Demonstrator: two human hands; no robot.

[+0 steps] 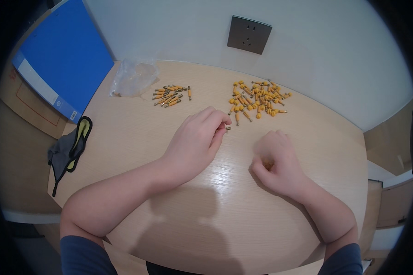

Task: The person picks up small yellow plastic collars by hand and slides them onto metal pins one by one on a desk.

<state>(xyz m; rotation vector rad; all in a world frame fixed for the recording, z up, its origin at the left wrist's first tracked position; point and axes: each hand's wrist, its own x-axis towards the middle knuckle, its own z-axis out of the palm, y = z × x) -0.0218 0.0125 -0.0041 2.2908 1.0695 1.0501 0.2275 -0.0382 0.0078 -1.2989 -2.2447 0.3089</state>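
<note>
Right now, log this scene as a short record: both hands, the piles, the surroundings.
Left hand: pinches a small piece, mostly hidden, metallic end showing
Right hand: curled, motion-blurred; something orange shows inside, unclear what
Smaller pile: orange pieces with metallic ends
Larger pile: orange and yellow pieces, right of the smaller one
Back left: clear plastic bag, blue folder
Left table edge: gray cloth item, black trim
Wall: dark socket plate
</note>
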